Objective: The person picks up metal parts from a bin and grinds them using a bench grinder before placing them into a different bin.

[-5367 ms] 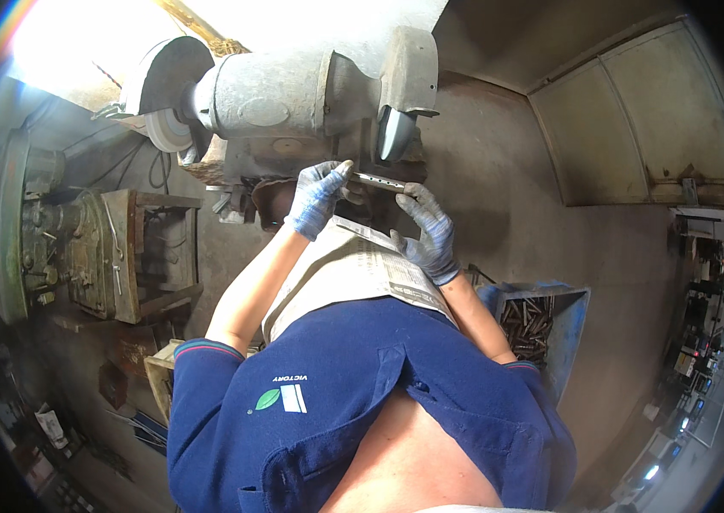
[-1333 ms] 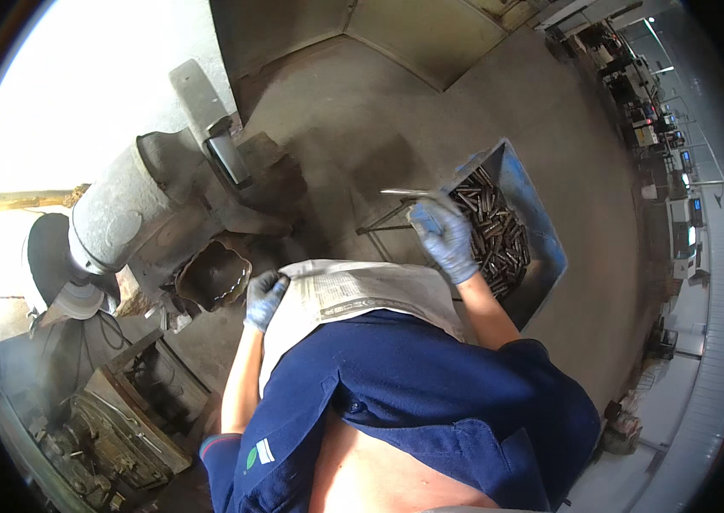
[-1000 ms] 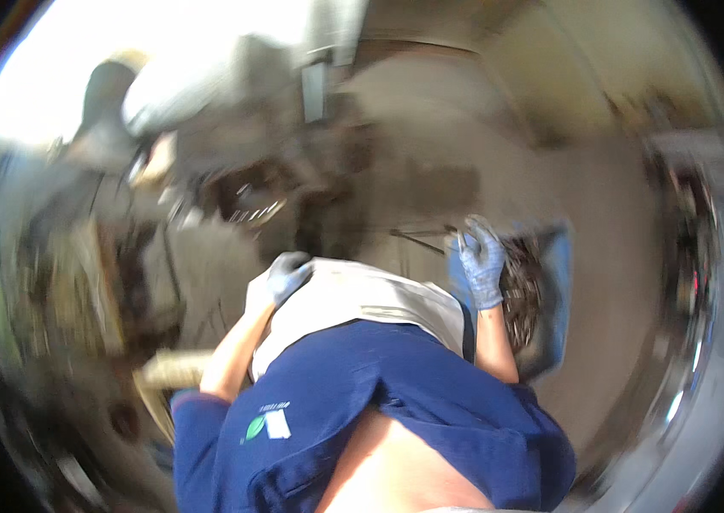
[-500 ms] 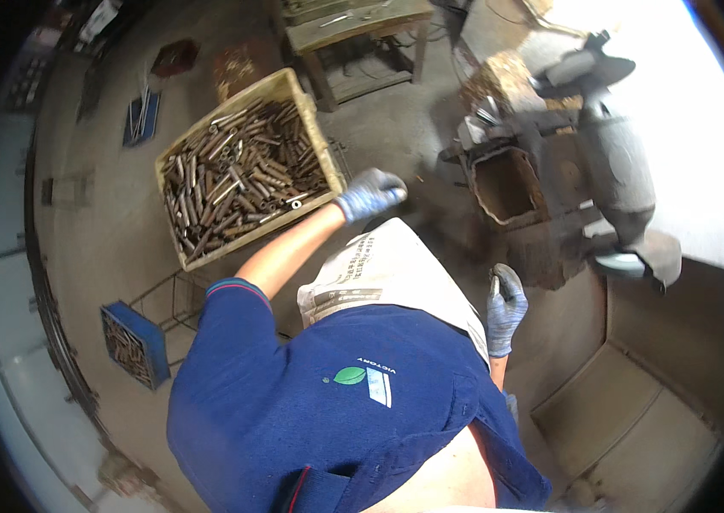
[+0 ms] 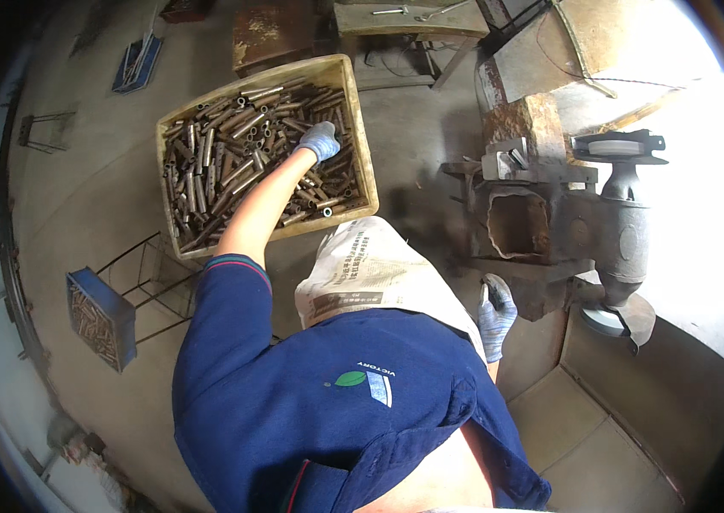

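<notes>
My left hand point(image 5: 319, 142), in a blue-and-white knit glove, reaches into a big yellowish bin point(image 5: 360, 128) at its right part. It touches the heap of brown and grey metal tubes point(image 5: 233, 158) inside. Its fingers point down among the tubes and are mostly hidden, so their grip does not show. My right hand point(image 5: 497, 316), gloved alike with darkened fingertips, hovers low by my right thigh. Its fingers are loosely bent, a gap shows between thumb and fingers, and nothing is seen in it. A pale printed apron point(image 5: 362, 265) covers my lap.
A bench grinder point(image 5: 623, 227) with guarded wheels stands at right, beside a rusty metal box with a ragged opening point(image 5: 517, 224). A blue crate of small parts point(image 5: 103, 321) rests by a wire-frame stand at left. Wrenches lie on a bench point(image 5: 413, 19) at the back.
My left hand has moved left and away from me, from outside the bin's near right corner to the tubes within. My right hand stays near my thigh. The view has turned slightly.
</notes>
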A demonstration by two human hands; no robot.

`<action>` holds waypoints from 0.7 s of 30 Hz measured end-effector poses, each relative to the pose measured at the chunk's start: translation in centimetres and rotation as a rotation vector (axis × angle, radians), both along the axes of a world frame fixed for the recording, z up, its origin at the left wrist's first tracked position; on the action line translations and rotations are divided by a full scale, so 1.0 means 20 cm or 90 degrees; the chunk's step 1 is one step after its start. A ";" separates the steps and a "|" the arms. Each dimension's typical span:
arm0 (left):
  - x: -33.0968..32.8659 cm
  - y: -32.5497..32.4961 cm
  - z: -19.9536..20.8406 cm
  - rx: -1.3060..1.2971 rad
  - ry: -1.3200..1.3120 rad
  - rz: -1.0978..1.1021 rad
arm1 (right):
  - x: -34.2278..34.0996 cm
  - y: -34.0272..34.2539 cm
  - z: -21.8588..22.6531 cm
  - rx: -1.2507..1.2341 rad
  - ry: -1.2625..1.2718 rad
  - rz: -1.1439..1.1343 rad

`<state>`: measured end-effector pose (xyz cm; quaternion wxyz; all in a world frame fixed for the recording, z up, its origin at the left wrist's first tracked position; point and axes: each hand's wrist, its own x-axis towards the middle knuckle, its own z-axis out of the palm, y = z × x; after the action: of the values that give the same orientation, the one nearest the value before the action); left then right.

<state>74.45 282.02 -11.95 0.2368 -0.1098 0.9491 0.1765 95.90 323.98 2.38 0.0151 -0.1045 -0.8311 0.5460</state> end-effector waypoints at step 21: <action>-0.05 0.13 -0.01 -0.015 -0.050 -0.200 | 0.08 0.11 -0.05 0.055 -0.008 -0.055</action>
<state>73.40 284.58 -12.15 0.2972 0.0304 0.9465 0.1218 97.44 326.21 1.37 0.0382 -0.1428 -0.8487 0.5078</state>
